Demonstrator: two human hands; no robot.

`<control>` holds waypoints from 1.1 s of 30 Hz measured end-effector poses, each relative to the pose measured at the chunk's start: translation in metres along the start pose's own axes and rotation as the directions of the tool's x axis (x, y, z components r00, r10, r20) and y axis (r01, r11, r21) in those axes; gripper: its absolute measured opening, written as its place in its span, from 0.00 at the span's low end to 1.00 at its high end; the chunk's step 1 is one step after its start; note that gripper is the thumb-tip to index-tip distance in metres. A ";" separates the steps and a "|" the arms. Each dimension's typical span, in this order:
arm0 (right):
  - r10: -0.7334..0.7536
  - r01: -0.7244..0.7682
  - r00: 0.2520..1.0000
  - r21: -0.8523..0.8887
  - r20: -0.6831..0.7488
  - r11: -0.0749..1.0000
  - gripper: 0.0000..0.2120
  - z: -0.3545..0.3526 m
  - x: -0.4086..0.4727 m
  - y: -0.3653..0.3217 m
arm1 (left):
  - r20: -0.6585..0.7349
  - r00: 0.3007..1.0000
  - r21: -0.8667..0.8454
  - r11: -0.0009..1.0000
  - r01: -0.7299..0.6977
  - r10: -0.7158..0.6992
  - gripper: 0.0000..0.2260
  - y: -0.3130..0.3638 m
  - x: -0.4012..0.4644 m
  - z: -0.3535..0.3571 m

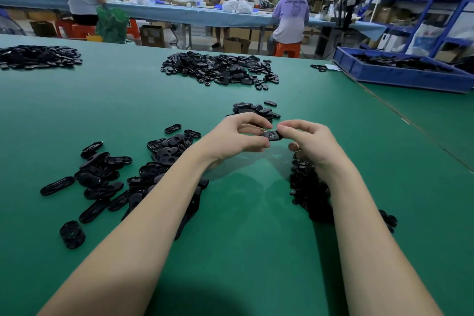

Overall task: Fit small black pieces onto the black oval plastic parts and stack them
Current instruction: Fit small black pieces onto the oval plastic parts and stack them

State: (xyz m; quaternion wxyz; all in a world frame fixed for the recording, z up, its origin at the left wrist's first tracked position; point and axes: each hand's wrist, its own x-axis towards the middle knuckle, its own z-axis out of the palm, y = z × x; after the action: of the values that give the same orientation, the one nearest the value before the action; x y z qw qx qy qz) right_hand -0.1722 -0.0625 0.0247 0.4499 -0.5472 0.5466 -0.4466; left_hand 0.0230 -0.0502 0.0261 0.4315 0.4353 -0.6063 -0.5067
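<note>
Both hands are holding one oval part (271, 135) above the green tabletop (256, 238), left hand (236, 136) and right hand (307, 143) pinching it with curled fingers.

Readable text: one item only. Back of a lilac T-shirt (292, 11), worn by a person seated on an orange stool (286, 49) at the far blue-covered bench (179, 14): printed line across the shoulders starts "CHINA"; letters after that too blurred to make out. Dark graphic under the line, not legible. Cartons, shelf bins, bags in the background: markings too small or blurred to read.
</note>
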 end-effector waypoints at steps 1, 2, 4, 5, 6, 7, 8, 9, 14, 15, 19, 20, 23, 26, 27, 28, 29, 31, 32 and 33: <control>0.006 -0.006 1.000 -0.013 0.009 1.000 0.04 -0.001 0.000 0.000 | 0.007 1.000 0.005 1.000 -0.014 0.014 0.10 0.001 -0.001 0.001; 0.008 -0.008 1.000 -0.036 0.019 0.999 0.04 -0.002 0.000 -0.001 | 0.009 1.000 0.013 1.000 -0.024 0.024 0.09 0.001 -0.001 0.002; -0.007 0.008 1.000 -0.130 0.008 0.992 0.04 -0.006 0.000 -0.004 | -0.001 1.000 0.027 0.999 -0.022 0.022 0.09 0.001 -0.002 0.004; -0.023 0.018 1.000 -0.213 -0.020 0.977 0.03 -0.008 0.000 -0.005 | -0.013 1.000 0.032 0.999 -0.013 0.013 0.09 0.001 -0.003 0.004; -0.038 0.018 0.998 -0.332 -0.054 0.943 0.03 -0.012 0.001 -0.005 | -0.025 1.000 0.039 0.999 -0.003 0.004 0.09 0.001 -0.003 0.004; -0.041 -0.001 0.996 -0.473 -0.079 0.881 0.03 -0.015 0.002 -0.006 | -0.037 0.999 0.044 0.999 0.006 -0.004 0.09 0.000 -0.003 0.004; -0.026 -0.034 0.995 -0.598 -0.092 0.801 0.03 -0.018 0.002 -0.007 | -0.048 0.999 0.048 0.999 0.013 -0.011 0.10 0.000 -0.003 0.004; 0.002 -0.068 0.995 -0.684 -0.097 0.726 0.02 -0.020 0.001 -0.008 | -0.058 0.998 0.053 0.998 0.019 -0.016 0.10 0.000 -0.002 0.004; 0.094 -0.146 0.989 -0.784 -0.112 0.603 0.04 -0.023 -0.003 -0.003 | -0.084 0.996 0.063 0.997 0.045 -0.040 0.11 -0.001 -0.001 0.002; 0.101 -0.150 0.989 -0.782 -0.111 0.605 0.04 -0.022 -0.003 -0.002 | -0.086 0.995 0.061 0.997 0.050 -0.044 0.11 -0.002 -0.001 0.002; 0.114 -0.158 0.987 -0.776 -0.111 0.610 0.03 -0.019 -0.003 0.001 | -0.075 0.996 0.052 0.997 0.055 -0.051 0.10 -0.004 -0.001 0.002; 0.109 -0.146 0.989 -0.769 -0.099 0.623 0.02 -0.019 -0.002 0.001 | -0.068 0.996 0.051 0.997 0.056 -0.052 0.10 -0.004 -0.001 0.002; 0.059 -0.060 0.998 -0.623 -0.023 0.780 0.00 -0.017 -0.002 0.002 | -0.062 0.997 0.054 0.997 0.050 -0.046 0.10 -0.005 -0.001 0.003; -0.008 0.021 0.999 -0.395 0.034 0.918 0.02 -0.011 -0.005 -0.002 | -0.071 0.997 0.053 0.998 0.046 -0.042 0.10 -0.005 -0.001 0.002; -0.027 0.040 0.999 -0.342 0.042 0.939 0.02 -0.009 -0.005 -0.004 | -0.073 0.996 0.048 0.998 0.047 -0.043 0.10 -0.005 -0.001 0.002; -0.048 0.060 0.998 -0.306 0.047 0.950 0.02 -0.006 -0.006 -0.006 | -0.075 0.996 0.041 0.998 0.047 -0.044 0.10 -0.005 -0.001 0.002; -0.068 0.080 0.996 -0.284 0.050 0.955 0.02 -0.004 -0.007 -0.008 | -0.077 0.996 0.034 0.998 0.046 -0.044 0.11 -0.005 -0.001 0.001; -0.093 0.104 0.994 -0.270 0.054 0.957 0.02 -0.001 -0.008 -0.010 | -0.082 0.996 0.025 0.999 0.043 -0.041 0.12 -0.005 0.000 0.001; -0.100 0.112 0.993 -0.273 0.060 0.955 0.02 0.000 -0.008 -0.010 | -0.085 0.996 0.022 0.999 0.042 -0.040 0.12 -0.005 0.000 0.001; -0.107 0.122 0.992 -0.279 0.068 0.952 0.02 0.001 -0.008 -0.010 | -0.088 0.995 0.017 0.999 0.042 -0.040 0.12 -0.006 0.000 0.001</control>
State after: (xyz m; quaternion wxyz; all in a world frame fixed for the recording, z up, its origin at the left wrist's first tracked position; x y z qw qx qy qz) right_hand -0.1693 -0.0544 0.0342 0.3545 -0.6481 0.5602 -0.3748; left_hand 0.0227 -0.0505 0.0203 0.4430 0.4738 -0.5824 -0.4900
